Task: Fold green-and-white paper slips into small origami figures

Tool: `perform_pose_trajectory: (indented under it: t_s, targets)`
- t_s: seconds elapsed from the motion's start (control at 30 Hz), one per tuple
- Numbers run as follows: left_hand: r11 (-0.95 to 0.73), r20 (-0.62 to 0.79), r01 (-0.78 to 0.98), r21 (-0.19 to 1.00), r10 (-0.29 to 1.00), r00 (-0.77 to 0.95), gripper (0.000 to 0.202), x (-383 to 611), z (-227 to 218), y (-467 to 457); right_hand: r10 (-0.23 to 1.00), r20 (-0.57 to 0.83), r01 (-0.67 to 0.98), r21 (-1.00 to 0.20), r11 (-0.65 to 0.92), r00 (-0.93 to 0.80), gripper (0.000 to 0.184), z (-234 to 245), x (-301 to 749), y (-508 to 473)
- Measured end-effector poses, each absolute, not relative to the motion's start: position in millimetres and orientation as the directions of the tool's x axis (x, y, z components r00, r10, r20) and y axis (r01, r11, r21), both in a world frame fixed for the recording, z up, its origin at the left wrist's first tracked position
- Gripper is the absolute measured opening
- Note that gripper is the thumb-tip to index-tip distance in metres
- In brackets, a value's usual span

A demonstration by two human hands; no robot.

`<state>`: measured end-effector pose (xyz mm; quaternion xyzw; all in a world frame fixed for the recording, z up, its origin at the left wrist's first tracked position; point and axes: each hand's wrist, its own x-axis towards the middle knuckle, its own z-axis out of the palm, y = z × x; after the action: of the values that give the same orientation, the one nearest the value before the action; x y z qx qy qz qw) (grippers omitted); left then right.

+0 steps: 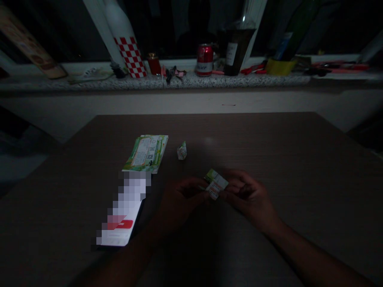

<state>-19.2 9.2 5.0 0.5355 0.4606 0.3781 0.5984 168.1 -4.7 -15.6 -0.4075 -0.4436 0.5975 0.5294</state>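
A small folded piece of printed paper (217,185), green and white with reddish print, is pinched between both hands above the table. My left hand (187,197) grips its left corner between thumb and fingers. On the other side, my right hand (248,195) holds the lower right edge with the thumb in front and the fingers curled behind. Beyond my left hand lies a small folded paper shape (182,151) in the same green and white print. A stack of green printed leaflets (146,153) rests farther left.
A lit phone (125,215), its screen partly blurred out, lies left of my left hand. The dark wooden table (314,159) ends at a wall. On the stone sill (179,83) stand a red can (205,59), a checkered bottle (131,54) and a dark labelled bottle (235,54).
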Motion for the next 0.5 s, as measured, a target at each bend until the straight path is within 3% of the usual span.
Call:
perform_pose_trajectory:
  t_s: [0.07,0.2,0.27,0.4,0.5]
  targets:
    - [0.134,-0.138,0.033,0.99,0.959,0.246,0.018,-17.8,4.1,7.3,0.992,-0.057,-0.272,-0.959,-0.085,-0.109,0.049,-13.6,165.7,-5.3]
    - [0.165,-0.165,0.015,0.986,0.968,0.189,0.048,-14.2,4.5,3.4,0.984,-0.106,-0.15,-0.98,-0.128,-0.144,0.019,-10.0,163.0,-6.6]
    - [0.192,-0.191,0.016,0.981,0.957,0.219,0.054,-12.9,4.5,2.9,0.988,-0.1,-0.074,-0.991,-0.109,-0.116,0.015,-11.1,163.7,-7.1]
    - [0.213,-0.247,0.144,0.966,0.922,0.296,0.028,-13.3,5.5,5.1,0.992,-0.103,0.001,-0.995,-0.103,-0.077,0.015,-15.9,166.0,-7.0]
    - [0.227,-0.292,0.242,0.943,0.914,0.281,0.023,-15.0,7.5,7.1,0.986,-0.12,0.024,-0.993,-0.118,-0.116,0.018,-16.1,166.7,-6.6]
